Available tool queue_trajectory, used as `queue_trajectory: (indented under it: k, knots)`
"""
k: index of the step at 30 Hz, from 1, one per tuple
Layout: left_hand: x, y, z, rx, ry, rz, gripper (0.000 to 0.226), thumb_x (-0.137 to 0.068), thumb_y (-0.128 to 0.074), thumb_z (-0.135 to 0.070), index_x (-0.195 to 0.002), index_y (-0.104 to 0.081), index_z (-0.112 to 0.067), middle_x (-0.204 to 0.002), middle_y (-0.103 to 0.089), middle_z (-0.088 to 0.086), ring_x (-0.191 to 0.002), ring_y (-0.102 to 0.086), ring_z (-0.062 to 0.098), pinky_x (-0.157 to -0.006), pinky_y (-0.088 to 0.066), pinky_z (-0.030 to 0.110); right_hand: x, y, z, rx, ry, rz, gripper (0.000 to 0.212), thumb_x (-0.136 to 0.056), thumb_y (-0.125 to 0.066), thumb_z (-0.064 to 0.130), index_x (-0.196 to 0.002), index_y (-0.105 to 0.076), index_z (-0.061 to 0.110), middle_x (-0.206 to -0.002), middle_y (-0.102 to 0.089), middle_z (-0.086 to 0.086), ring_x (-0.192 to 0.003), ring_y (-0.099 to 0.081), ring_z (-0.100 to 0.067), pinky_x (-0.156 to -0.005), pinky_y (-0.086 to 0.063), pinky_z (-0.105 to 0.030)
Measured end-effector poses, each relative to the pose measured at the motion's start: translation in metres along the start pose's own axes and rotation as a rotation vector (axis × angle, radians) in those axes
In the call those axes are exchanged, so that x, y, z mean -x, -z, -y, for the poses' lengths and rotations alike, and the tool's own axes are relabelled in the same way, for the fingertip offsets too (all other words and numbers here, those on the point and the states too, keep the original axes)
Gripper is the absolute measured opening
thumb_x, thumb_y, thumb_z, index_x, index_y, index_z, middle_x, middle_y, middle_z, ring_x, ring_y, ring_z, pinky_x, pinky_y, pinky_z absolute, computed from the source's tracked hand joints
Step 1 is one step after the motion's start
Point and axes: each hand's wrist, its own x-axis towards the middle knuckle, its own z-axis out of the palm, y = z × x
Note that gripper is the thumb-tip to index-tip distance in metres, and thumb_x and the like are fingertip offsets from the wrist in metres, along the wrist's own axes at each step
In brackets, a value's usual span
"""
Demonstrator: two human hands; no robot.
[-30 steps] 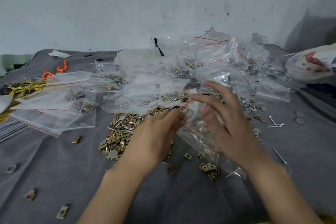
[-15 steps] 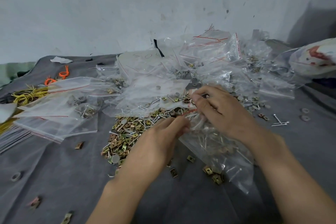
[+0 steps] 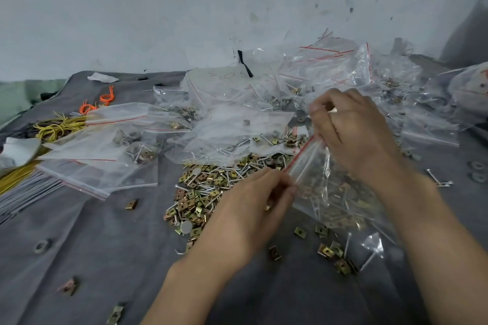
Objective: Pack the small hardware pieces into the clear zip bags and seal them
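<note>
Clear plastic with a red line at its mouth is what both hands are on: the zip bag lies a little right of the middle of the grey cloth, its belly of clips and pins sagging toward the near right corner. From where I stand, what matters is how the red seal strip runs. It slants from a low end nearer the person up and away toward the wall. The left hand has its grip clamped on that near, low end, pinching the plastic. The right hand has its grip pinched on the far, high end, with the bag's body below it. So the strip is stretched between the two grips, and the load sits to the right of that line, not under it. I'd judge sealing is the step in hand, and a pinch sliding along the slant would close it. Whether any of it is pressed together yet I can't make out. Just left of the left hand lies the loose pile of hardware, and beyond it, toward the far edge, a heap of other bags.
</note>
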Motion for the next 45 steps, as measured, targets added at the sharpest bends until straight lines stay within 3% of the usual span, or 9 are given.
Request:
queue_trajectory:
  k: [3, 7, 10, 16, 20, 27, 36, 40, 45]
  knots:
    - [-0.003, 0.002, 0.001, 0.084, 0.064, -0.214, 0.007, -0.096, -0.057, -0.039, -0.096, -0.06, -0.034, -0.083, -0.064, -0.021, -0.074, -0.059, -0.006, -0.066, -0.043, 0.011, 0.0, 0.0, 0.018, -0.142, 0.007, 0.046, 0.055, -0.105, -0.025, 0.05, -0.09, -0.071, 0.024, -0.122, -0.061, 0.01, -0.113, -0.051, -0.014, -0.099, -0.037, -0.042]
    - [-0.004, 0.006, 0.007, 0.119, 0.179, -0.289, 0.006, -0.098, -0.053, -0.041, -0.096, -0.056, -0.037, -0.081, -0.068, -0.021, -0.067, -0.063, -0.001, -0.058, -0.046, 0.021, 0.011, 0.002, 0.042, -0.213, 0.064, 0.204, 0.049, -0.099, -0.034, 0.066, -0.142, -0.041, 0.045, -0.15, -0.044, 0.013, -0.139, -0.036, -0.007, -0.115, -0.031, -0.043]
    - [0.001, 0.006, 0.012, 0.06, 0.23, -0.165, 0.007, -0.1, -0.048, -0.042, -0.095, -0.052, -0.038, -0.081, -0.068, -0.025, -0.066, -0.062, -0.004, -0.058, -0.049, 0.026, 0.026, 0.006, 0.041, -0.258, 0.002, 0.25, 0.073, -0.088, -0.045, 0.077, -0.152, -0.015, 0.057, -0.162, -0.025, 0.02, -0.149, -0.021, -0.003, -0.122, -0.024, -0.048]
    - [0.004, 0.006, 0.003, 0.035, 0.174, -0.011, 0.008, -0.098, -0.044, -0.039, -0.099, -0.05, -0.035, -0.081, -0.068, -0.021, -0.076, -0.065, 0.003, -0.071, -0.053, 0.037, 0.057, -0.002, 0.034, -0.106, -0.031, 0.588, 0.134, -0.062, -0.071, 0.081, -0.146, 0.029, 0.054, -0.146, 0.026, 0.042, -0.131, 0.032, 0.024, -0.114, 0.02, -0.016]
    - [0.003, 0.004, -0.007, 0.025, 0.109, 0.028, 0.012, -0.094, -0.045, -0.046, -0.098, -0.052, -0.037, -0.082, -0.065, -0.015, -0.086, -0.058, 0.004, -0.078, -0.05, 0.038, 0.063, -0.002, 0.032, -0.127, -0.074, 0.489, 0.117, -0.073, -0.068, 0.06, -0.146, 0.023, 0.059, -0.138, 0.001, 0.048, -0.113, 0.028, 0.039, -0.099, 0.025, 0.001]
    - [0.0, 0.0, -0.013, -0.089, -0.048, -0.058, 0.017, -0.099, -0.052, -0.033, -0.088, -0.06, -0.024, -0.082, -0.057, -0.016, -0.09, -0.049, 0.018, -0.083, -0.044, 0.04, 0.064, -0.009, 0.036, -0.133, -0.021, 0.454, 0.104, -0.071, -0.052, 0.063, -0.159, -0.006, 0.032, -0.152, -0.031, 0.016, -0.13, -0.005, 0.025, -0.117, 0.015, -0.014]
    - [-0.004, 0.005, -0.013, -0.122, -0.033, -0.082, 0.033, -0.102, -0.039, -0.044, -0.114, -0.065, -0.028, -0.097, -0.071, -0.012, -0.089, -0.058, 0.01, -0.084, -0.043, 0.036, 0.069, -0.008, 0.039, -0.282, -0.088, 0.34, 0.066, -0.078, -0.058, 0.06, -0.139, -0.04, 0.043, -0.121, -0.038, 0.045, -0.121, -0.045, -0.002, -0.107, -0.041, -0.038]
    - [-0.002, 0.033, 0.01, -0.06, 0.166, -0.219, 0.035, -0.104, -0.038, -0.046, -0.113, -0.065, -0.026, -0.095, -0.071, -0.011, -0.088, -0.064, 0.009, -0.077, -0.051, 0.036, 0.071, -0.008, 0.03, -0.256, -0.106, 0.318, 0.062, -0.084, -0.061, 0.06, -0.139, -0.035, 0.05, -0.12, -0.032, 0.046, -0.12, -0.046, -0.003, -0.101, -0.046, -0.036]
    - [0.013, 0.055, 0.043, -0.325, 0.347, -0.009, 0.028, -0.099, -0.047, -0.042, -0.114, -0.065, -0.026, -0.109, -0.068, -0.009, -0.105, -0.059, 0.017, -0.095, -0.046, 0.043, 0.072, -0.006, 0.021, -0.08, -0.063, 0.156, 0.06, -0.09, -0.067, 0.043, -0.143, -0.039, 0.037, -0.124, -0.057, 0.011, -0.113, -0.026, 0.014, -0.117, -0.027, -0.047]
